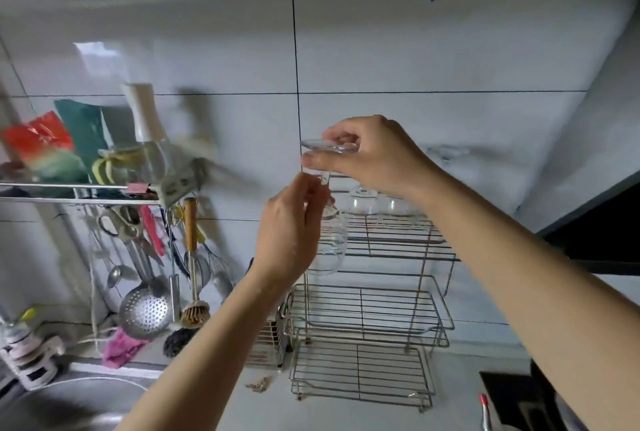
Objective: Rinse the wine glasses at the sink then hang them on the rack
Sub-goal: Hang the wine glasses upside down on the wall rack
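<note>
Rinsing apparently done, the hanging step is in hand: the right hand point(377, 157) pinches the foot of an upturned wine glass point(332, 247) while the left hand point(291, 236) curls round its stem, at the left end of the wire rack point(398, 250)'s top tier. Other glasses point(363, 204) hang just beside it. The next move likely calls for sliding the foot level into the rail — gently. Beyond lie the grey worktop point(467, 378), hanging utensils point(145, 309) and a white tiled wall point(415, 50).

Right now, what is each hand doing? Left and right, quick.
Left hand: grips the stem of the upside-down wine glass.
Right hand: pinches the foot of the same glass.
</note>
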